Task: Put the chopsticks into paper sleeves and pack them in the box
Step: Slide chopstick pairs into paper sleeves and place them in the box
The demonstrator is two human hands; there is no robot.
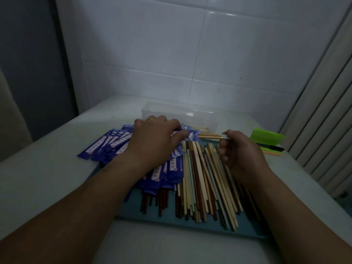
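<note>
Holding a pair of pale chopsticks (208,135) in my right hand (240,151), I point their tips to the left, at the mouth of the paper sleeve (187,134) that my left hand (154,138) pinches between thumb and fingers. Both are just in front of the clear box (152,109), on my side of it. The long axis of the pair lies across me, about parallel to the near wall of the box. The sleeve lies in almost the same line, so the coming move, I think, is a straight push to the left. The tips are at the opening, but I cannot tell if they are already inside. My right fingers are curled round the thick ends. The left hand is the nearer one to the sleeve.

The sleeves are thin, flat blue paper with a pale printed band, and the pile of sleeves (114,143) spreads in front of the box, toward its left end. The loose chopsticks (202,180) are slim, straight sticks, some pale and some dark brown. They lie nearer to me than the box, on a teal tray (167,221). The box is transparent plastic, rectangular, with smooth walls.
</note>
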